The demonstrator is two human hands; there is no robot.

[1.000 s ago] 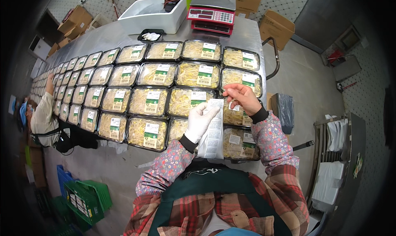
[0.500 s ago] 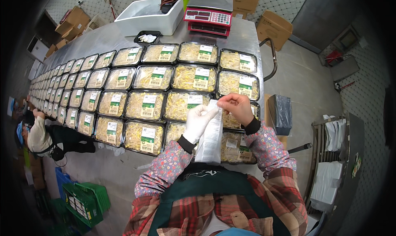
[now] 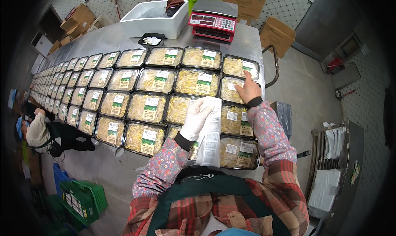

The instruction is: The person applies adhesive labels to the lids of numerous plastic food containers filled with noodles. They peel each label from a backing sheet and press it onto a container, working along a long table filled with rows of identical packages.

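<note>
My left hand [image 3: 194,118], in a white glove, pinches the top of a long strip of white labels [image 3: 211,131] that hangs down in front of the trays. My bare right hand [image 3: 250,90] lies on a film-covered tray of bean sprouts [image 3: 228,94] in the rightmost column, second from the far end. Its index finger and thumb are spread, with a small white label beside the thumb. Nearer to me in that column, a tray [image 3: 235,119] and the front tray [image 3: 239,152] each bear a small white label beside the larger green-and-brown one.
Rows of similar trays run left along the metal table [image 3: 103,34]. Farther back stand a white tub [image 3: 154,23], a red scale [image 3: 212,23] and a small black tray [image 3: 151,40]. A co-worker [image 3: 53,131] stands at left; green crates [image 3: 82,201] sit on the floor.
My right hand has left the top of the label strip and moved forward and right onto a tray. My left hand still holds the strip, whose printed side now shows.
</note>
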